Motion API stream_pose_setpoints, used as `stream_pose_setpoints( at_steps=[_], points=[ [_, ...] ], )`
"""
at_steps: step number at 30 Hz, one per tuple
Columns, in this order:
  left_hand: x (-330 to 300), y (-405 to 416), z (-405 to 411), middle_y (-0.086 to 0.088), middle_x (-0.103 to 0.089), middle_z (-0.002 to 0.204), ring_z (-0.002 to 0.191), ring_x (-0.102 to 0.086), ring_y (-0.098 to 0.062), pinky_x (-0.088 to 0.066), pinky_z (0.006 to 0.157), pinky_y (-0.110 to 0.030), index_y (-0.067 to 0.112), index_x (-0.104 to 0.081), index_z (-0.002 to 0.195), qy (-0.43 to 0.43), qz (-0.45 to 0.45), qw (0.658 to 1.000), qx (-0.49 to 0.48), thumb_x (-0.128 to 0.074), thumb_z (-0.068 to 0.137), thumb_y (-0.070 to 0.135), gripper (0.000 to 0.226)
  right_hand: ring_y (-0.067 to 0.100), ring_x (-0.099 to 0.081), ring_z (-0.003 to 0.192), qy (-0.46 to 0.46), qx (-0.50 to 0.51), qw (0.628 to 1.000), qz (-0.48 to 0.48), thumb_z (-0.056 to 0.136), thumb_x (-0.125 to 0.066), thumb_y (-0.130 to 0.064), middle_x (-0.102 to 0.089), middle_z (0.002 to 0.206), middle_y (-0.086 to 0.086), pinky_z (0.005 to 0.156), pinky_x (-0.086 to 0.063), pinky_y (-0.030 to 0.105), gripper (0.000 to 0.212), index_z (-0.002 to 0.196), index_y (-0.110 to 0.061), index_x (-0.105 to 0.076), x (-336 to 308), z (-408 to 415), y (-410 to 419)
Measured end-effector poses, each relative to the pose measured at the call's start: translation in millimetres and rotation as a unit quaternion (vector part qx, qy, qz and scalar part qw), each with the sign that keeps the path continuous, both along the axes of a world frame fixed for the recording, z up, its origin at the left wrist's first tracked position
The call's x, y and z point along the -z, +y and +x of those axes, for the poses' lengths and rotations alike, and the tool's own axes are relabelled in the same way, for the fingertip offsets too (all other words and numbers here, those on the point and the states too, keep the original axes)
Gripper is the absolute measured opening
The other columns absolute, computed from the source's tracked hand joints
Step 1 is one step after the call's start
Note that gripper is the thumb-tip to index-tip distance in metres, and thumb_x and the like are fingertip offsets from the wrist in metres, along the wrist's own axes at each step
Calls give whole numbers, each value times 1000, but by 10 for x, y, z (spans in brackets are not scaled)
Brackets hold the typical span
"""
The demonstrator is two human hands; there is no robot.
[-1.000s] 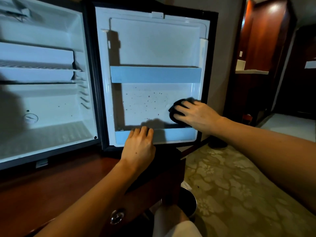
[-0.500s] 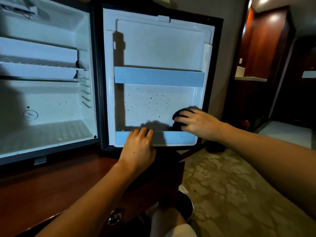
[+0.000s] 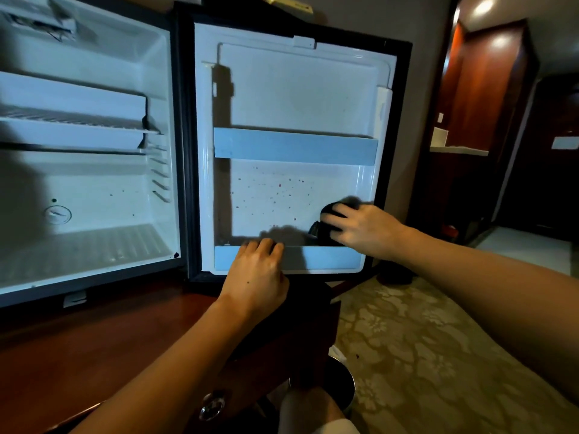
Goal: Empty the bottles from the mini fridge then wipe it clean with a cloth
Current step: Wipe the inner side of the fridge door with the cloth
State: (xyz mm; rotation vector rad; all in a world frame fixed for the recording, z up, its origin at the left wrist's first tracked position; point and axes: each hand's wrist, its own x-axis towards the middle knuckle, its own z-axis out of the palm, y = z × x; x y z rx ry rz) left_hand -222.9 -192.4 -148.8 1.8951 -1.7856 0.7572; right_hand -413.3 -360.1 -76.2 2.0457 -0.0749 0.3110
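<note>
Wiping stage, bottles already out — none shows in the fridge (image 3: 94, 189) or on its open door (image 3: 294, 98). Right hand (image 3: 360, 228) presses a dark cloth (image 3: 326, 227) flat against the lower right of the door's inner panel, fingers spread over it rather than pinching. Left hand (image 3: 255, 274) steadies the door, fingers curled over the bottom rail (image 3: 329, 260). Reddish specks (image 3: 275, 192) dot the panel left of the cloth — unwiped, by the look of it. A few spots also mark the fridge's back wall, so most cleaning likely remains.
</note>
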Motion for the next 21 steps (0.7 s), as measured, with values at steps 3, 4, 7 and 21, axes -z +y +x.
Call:
stream_pose_setpoints(
  at_steps=[3,4,7,21],
  points=[
    [-1,-3,-5,-14,-64,93,80,-58,-33,-50,76,-41,4,-65,101,1,2,1000,-3,-56,69,23,38,33,-60,103,-104,22,994,-16,82,-56,-8,-61,123,10,56,-53,34,16,88,-15,-70,-130,75,62],
    [2,-5,-7,-14,-63,92,79,-58,-34,-50,75,-41,4,-65,100,2,2,1000,-4,-55,69,23,38,32,-61,100,-160,29,987,-18,83,-52,-6,-62,122,10,53,-50,32,21,90,-15,-70,-156,123,80],
    [8,-1,-5,-15,-63,92,79,-57,-35,-50,76,-43,3,-64,102,2,0,1000,-1,-54,69,22,40,32,-60,98,-241,24,970,-11,84,-41,-3,-58,127,12,47,-49,31,36,106,-17,-66,-117,272,148],
    [2,60,19,-12,-63,100,87,-58,-31,-51,83,-41,6,-63,108,-5,4,1000,3,-54,74,29,42,38,-54,112,-218,73,972,-40,86,-44,-8,-53,134,16,65,-53,39,29,99,-6,-70,-180,286,207]
  ],
)
